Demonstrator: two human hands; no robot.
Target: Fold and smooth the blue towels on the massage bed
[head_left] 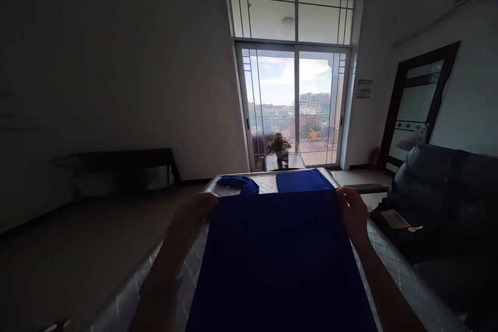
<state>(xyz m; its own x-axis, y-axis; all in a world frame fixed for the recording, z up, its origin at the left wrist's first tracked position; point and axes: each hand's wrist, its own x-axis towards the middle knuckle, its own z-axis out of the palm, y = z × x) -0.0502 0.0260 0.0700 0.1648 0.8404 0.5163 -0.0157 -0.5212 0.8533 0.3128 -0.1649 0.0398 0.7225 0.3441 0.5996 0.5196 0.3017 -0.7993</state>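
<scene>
- Close before you, a dark-blue cloth (278, 259) extends from your fingers toward you, long axis pointing your way.
- Your left hand (204, 206) and right hand (353, 212) each pinch one far corner.
- Beyond, crumpled blue cloth (249, 184) and folded blue cloth (303, 180) lie on the quilted cover (267, 180).

The near end of the held blue cloth (280, 259) drops out of my sight, and its far side is turned from me. The left hand (202, 206) is dim and blurred, its separate fingers hard to pick out; some fingertips of the right hand (354, 212) are lost behind the cloth's edge. That cloth also covers from my view the middle of the quilted cover (124, 303) and the near part of the folded blue cloth (303, 180). Print on the wall notice (364, 88) and the bottle (285, 155) is too small to read. The black chair (462, 202) runs out of view at right
</scene>
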